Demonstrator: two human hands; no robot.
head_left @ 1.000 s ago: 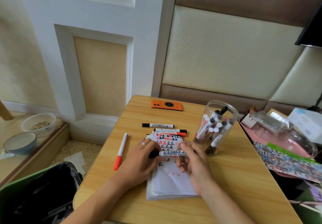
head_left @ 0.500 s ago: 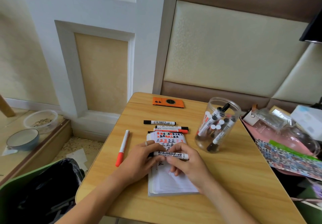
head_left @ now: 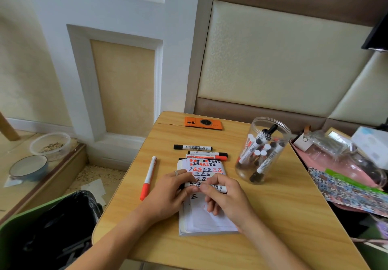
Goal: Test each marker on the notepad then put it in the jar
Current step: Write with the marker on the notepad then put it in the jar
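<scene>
Both hands meet over the notepad point(head_left: 206, 219) at the worktop's point(head_left: 283, 217) near centre, holding one black-and-white marker point(head_left: 218, 188) level across the page w/ its label up. Left hand point(head_left: 171, 194), ring on one finger, has its fingers curled round the marker's left end; right hand point(head_left: 225, 199) pinches the barrel near the middle, fingers bent. Whether the cap is on or off can't be told, as the left hand hides that end. Notepad's top half is covered w/ red and black test marks. Just beyond it lie three markers point(head_left: 206, 156) side by side; a red pen point(head_left: 148, 178) lies to the left, apart from the pad. The clear jar point(head_left: 261, 154) stands upright to the right, approx. a dozen markers inside. An orange phone point(head_left: 203, 123) rests at the far edge.
</scene>
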